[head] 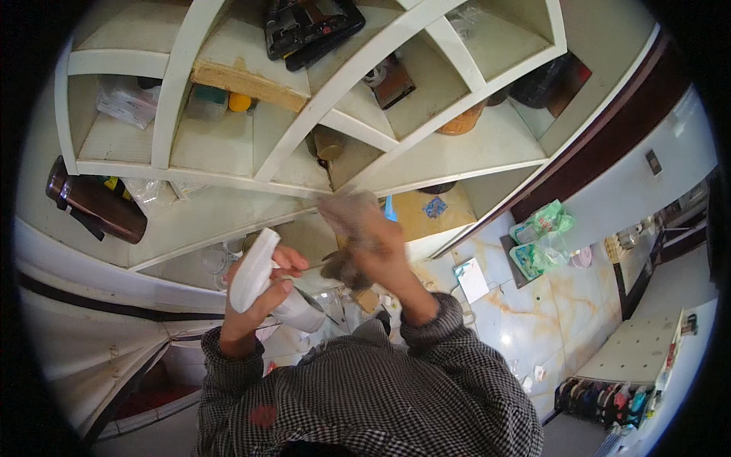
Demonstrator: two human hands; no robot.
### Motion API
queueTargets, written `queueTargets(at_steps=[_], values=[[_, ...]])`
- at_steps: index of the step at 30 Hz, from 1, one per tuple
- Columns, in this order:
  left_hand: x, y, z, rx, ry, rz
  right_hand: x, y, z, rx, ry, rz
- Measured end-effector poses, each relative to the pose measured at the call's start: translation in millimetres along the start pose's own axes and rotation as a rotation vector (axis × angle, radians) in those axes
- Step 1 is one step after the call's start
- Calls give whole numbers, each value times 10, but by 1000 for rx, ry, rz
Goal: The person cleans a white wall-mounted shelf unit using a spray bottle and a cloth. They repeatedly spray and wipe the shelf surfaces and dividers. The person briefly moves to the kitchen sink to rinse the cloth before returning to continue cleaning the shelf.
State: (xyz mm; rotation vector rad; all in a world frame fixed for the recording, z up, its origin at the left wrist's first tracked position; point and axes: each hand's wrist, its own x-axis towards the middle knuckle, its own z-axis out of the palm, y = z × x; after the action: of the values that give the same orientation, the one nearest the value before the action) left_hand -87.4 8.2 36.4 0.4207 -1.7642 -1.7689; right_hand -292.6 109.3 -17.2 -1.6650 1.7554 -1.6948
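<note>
A white trigger spray bottle (254, 277) is in my left hand (267, 303), tilted, with its head up and left and its body down and right. My right hand (384, 245) is blurred and grips a greyish-brown cloth (347, 217), part of which hangs below the fingers. Both hands are in front of the lower edge of a white shelf unit (217, 180) with slanted dividers. The cloth overlaps the shelf edge in view; whether it touches is unclear.
A dark brown thermos flask (103, 203) lies at the left shelf. Upper compartments hold black cases (314, 28) and a brown box (393, 85). Glassware (214, 257) stands near my left hand. On the marble-patterned floor are a white box (472, 280) and green plastic packs (539, 254).
</note>
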Motion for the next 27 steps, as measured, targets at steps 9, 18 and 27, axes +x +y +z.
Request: queueTargets(at_steps=[9, 18, 27], values=[[540, -71, 396, -114, -137, -78, -579, 191, -756, 1199, 564, 299], [619, -101, 494, -132, 35, -157, -614, 198, -725, 1172, 383, 342], [500, -214, 492, -47, 41, -108, -411, 77, -817, 1081, 200, 386]])
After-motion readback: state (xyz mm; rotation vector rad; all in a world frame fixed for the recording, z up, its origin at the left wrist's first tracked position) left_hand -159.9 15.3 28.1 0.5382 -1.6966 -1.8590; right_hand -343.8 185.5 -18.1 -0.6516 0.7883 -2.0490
